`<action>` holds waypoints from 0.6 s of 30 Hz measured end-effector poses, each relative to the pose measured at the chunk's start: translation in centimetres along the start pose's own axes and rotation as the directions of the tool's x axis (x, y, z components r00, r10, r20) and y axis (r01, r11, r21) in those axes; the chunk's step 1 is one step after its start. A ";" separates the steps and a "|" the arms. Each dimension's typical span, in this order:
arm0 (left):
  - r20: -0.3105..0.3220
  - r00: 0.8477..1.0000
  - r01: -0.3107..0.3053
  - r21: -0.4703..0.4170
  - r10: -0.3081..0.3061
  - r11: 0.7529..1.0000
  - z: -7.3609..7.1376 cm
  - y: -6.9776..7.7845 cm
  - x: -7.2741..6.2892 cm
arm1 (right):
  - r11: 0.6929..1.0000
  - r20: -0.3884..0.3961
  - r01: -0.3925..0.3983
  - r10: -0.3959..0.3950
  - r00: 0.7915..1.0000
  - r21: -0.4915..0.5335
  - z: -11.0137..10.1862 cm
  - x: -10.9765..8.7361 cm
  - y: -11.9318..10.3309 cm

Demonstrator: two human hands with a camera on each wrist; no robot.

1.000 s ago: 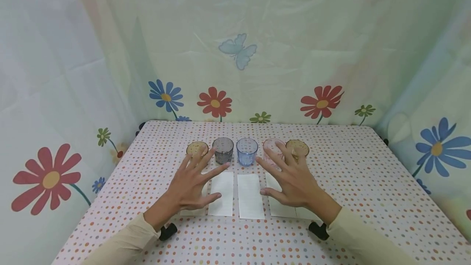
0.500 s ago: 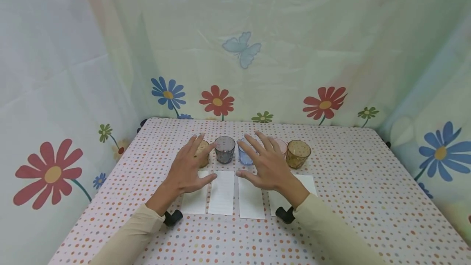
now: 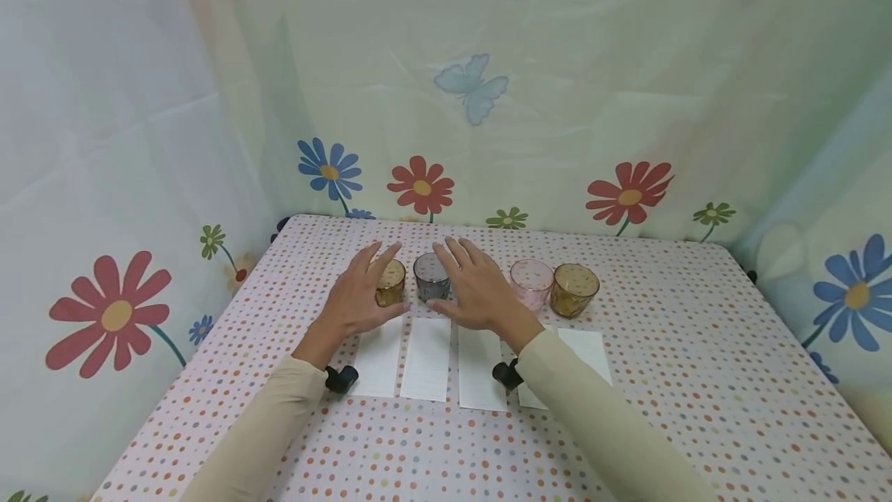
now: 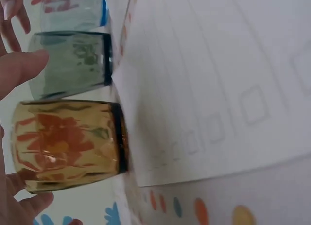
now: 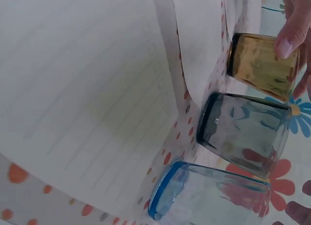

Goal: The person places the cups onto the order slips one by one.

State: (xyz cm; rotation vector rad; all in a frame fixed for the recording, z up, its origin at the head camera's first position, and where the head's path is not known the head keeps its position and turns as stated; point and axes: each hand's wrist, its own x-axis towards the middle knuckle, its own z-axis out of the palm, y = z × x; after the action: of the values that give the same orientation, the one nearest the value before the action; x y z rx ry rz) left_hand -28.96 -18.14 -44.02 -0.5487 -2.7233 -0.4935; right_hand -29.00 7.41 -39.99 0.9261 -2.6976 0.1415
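My left hand (image 3: 357,291) reaches over the table beside the left amber glass (image 3: 392,285), thumb on its near side and fingers spread towards its far side. In the left wrist view a gap shows between thumb and index finger; contact with the amber glass (image 4: 68,145) cannot be told. My right hand (image 3: 474,287) hovers with fingers extended right of the grey glass (image 3: 431,281). It hides the blue glass in the head view; the right wrist view shows that blue glass (image 5: 209,196) next to the grey one (image 5: 243,130).
Further right in the row stand a pink glass (image 3: 532,285) and a second amber glass (image 3: 575,290). Several white lined paper sheets (image 3: 427,362) lie in front of the glasses on the dotted tablecloth (image 3: 432,455). A flower-printed curtain (image 3: 530,122) hangs behind.
Both hands have moved left relative to the glasses. The right hand has gone from the pink glass to the blue one; the left has come closer round the amber glass. The glasses stay in their row.
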 end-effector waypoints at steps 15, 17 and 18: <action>0.090 0.989 0.142 -0.292 -0.121 0.946 1.2 -1.0 0.6 | 0.996 0.162 -0.058 0.047 0.986 0.066 0.9 2.8 -0.2; 0.088 0.987 0.154 -0.320 -0.133 0.935 1.3 -1.1 0.7 | 0.996 0.161 -0.058 0.046 0.986 0.073 1.0 2.8 0.0; 0.087 0.986 0.161 -0.334 -0.140 0.929 1.3 -1.2 0.7 | 0.996 0.157 -0.054 0.042 0.987 0.074 1.1 2.8 0.0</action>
State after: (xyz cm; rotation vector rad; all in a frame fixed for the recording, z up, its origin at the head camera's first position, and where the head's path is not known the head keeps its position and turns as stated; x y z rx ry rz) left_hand -30.39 -18.42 -45.27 -0.4432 -2.7655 -1.0169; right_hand -31.37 5.58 -40.23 0.9304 -2.8783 0.1935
